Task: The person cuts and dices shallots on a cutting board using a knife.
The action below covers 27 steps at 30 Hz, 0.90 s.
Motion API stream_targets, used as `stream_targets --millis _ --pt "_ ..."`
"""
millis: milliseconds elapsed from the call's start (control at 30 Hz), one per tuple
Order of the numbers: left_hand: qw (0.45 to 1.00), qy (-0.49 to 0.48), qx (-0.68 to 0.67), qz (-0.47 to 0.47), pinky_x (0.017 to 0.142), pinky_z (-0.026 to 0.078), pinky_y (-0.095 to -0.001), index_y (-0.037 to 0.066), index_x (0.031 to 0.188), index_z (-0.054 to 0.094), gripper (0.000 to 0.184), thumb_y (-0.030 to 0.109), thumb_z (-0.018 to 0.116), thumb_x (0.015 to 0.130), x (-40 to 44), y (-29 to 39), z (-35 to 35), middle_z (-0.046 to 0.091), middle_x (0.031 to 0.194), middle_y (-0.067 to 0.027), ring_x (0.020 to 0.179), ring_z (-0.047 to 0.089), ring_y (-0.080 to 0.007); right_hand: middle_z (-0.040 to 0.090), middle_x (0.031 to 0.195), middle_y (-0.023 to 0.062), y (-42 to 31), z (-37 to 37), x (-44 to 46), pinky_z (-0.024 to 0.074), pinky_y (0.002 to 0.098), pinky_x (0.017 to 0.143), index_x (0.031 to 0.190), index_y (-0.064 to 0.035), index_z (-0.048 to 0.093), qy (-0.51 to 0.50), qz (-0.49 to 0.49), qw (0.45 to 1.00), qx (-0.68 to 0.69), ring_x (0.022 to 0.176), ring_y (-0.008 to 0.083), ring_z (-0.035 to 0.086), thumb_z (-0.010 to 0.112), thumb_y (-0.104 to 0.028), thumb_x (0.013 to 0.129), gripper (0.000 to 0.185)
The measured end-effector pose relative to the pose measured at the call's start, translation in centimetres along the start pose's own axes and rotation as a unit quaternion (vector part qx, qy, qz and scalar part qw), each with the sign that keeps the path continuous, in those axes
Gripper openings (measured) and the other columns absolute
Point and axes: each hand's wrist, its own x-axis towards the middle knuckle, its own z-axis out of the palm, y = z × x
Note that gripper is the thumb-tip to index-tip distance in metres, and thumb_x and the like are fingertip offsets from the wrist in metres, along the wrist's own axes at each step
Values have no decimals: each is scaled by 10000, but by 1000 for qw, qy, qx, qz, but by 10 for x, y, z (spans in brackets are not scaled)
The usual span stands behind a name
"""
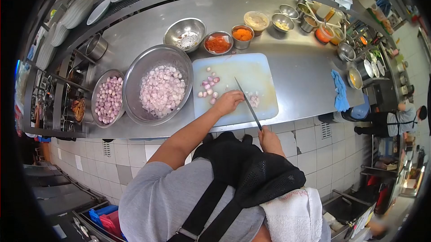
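On the white cutting board (260, 69), at the near edge of the steel desk (305, 69): left hand (229, 102), fingers bent and held low beside the blade; whether it grips a piece cannot be told. Right hand (270, 141), closed round the handle of one long knife (248, 103), forearm short in view, blade slanting away and leftward across the board. Chopped shallots (254, 100), a small heap, just right of the blade. Whole shallots (208, 87), a loose group, left of the knife, beyond the left hand. Large bowl (130, 69) of cut shallots, left of the board.
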Motion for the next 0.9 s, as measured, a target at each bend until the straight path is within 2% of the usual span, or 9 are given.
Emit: stream_targets --millis 133,300,433,533,600,700,767,833,900 --pt "1000 9 3 7 888 595 -404 6 986 766 115 -10 721 882 2 -1 0 743 1092 -119 1013 723 -316 721 881 313 2 3 -4 534 648 778 1168 -34 572 1 23 1000 -19 861 544 694 553 -281 1067 267" --pt "1000 10 0 14 885 595 -411 22 956 758 89 8 718 878 -1 -3 2 736 1083 -108 1010 716 -317 714 863 316 -2 -9 0 532 649 769 1145 -30 574 7 -8 1000 -1 847 551 686 558 -257 1065 241" --pt "1000 19 -7 16 876 592 -414 24 966 758 97 11 724 876 0 -3 3 725 1050 -110 994 713 -313 705 853 322 16 10 1 525 650 757 1144 -21 570 2 2 1000 15 833 558 678 560 -252 1066 244" --pt "1000 4 -19 10 862 588 -422 23 974 754 100 8 720 880 3 7 -5 699 1021 -113 955 705 -319 700 882 334 34 25 26 520 636 761 1135 -8 573 2 -32 997 76 860 556 677 577 -273 1063 275" --pt "999 -6 -35 -15 841 584 -426 20 979 747 93 10 714 893 8 12 -8 675 1011 -120 919 697 -327 692 898 336 40 18 38 512 599 757 1116 8 577 -65 4 988 141 884 548 672 593 -294 1060 308" --pt "999 -36 -13 -39 830 578 -426 20 975 737 74 40 714 908 11 13 -9 661 1039 -132 923 696 -331 682 890 330 47 7 37 505 565 754 1094 19 582 -85 11 981 173 897 544 661 596 -297 1062 318" --pt "998 -31 13 -62 805 580 -426 17 971 733 79 65 728 908 13 11 -9 681 1003 -137 893 705 -332 667 855 323 41 1 30 500 554 739 1087 24 577 -66 2 980 187 878 549 650 584 -300 1071 324" --pt "995 -30 36 -86 779 581 -426 13 967 730 97 90 742 908 15 10 -6 702 966 -141 862 715 -333 664 857 327 34 -5 25 503 554 744 1088 21 576 2 -7 988 156 887 555 648 575 -309 1079 330" --pt "982 1 -10 -189 714 584 -423 3 959 722 136 115 767 896 15 11 -3 733 850 -147 765 729 -332 672 877 335 26 -12 18 504 567 746 1087 21 574 11 -11 986 166 898 563 650 574 -312 1082 333"
